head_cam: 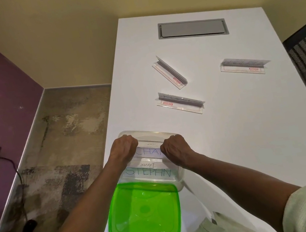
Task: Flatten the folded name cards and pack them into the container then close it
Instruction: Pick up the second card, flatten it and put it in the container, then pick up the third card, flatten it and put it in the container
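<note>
Head view, hands: the left hand (125, 146) and the right hand (174, 146) are curling into fists over the clear container (179, 180), each pinching one end of a flattened name card (148, 150) lettered "CHA".
Head view, container: it is sitting at lower centre of the frame, near the left edge of the white table (243, 141), with its top open.
Head view, packed cards: a second flat card (149, 173) reading "STEPHN" is lying inside the container, just below the held card in the frame.
Head view, lid: the green lid (143, 210) is lying on the table at bottom centre, touching the container's near rim.
Head view, folded cards: three are standing on the table in the upper right, well apart from the container, one angled (169, 72), one below it (180, 103), one at far right (245, 65).
Head view, table fitting: a grey cable hatch (192, 28) is sitting flush near the top.
</note>
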`<state>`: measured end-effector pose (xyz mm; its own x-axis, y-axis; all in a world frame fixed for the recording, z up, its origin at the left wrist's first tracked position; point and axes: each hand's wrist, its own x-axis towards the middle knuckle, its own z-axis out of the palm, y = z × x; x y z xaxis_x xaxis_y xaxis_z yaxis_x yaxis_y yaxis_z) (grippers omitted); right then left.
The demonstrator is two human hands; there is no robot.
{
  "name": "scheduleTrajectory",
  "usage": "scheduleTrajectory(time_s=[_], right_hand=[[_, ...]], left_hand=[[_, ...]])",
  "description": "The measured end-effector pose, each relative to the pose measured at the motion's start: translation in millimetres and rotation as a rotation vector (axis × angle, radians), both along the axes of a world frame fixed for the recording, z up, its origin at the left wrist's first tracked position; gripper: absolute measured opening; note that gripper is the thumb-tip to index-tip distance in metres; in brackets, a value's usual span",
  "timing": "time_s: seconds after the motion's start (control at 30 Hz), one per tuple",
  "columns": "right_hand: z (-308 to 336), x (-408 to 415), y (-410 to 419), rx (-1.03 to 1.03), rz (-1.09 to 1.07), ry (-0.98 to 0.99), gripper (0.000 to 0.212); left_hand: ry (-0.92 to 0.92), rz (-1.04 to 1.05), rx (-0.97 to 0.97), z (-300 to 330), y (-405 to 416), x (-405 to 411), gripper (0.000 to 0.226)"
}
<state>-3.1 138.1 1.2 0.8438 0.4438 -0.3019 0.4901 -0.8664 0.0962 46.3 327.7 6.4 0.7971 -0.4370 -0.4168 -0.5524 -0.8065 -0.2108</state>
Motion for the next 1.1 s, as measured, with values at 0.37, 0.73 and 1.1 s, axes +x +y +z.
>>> scheduleTrajectory(time_s=[0.37,0.73,1.1], right_hand=[[-4,5,3,-0.013,0.000,0.006,0.031],[5,4,10,0.035,-0.096,0.027,0.027],[59,-16,-21,0.270,-0.134,-0.101,0.016]], left_hand=[[-0.130,-0.100,-0.147,5,4,-1,0.041],[-0.188,-0.089,-0.083,2,-9,-8,0.012],[-0.141,0.367,-0.491,31,-31,1,0.019]])
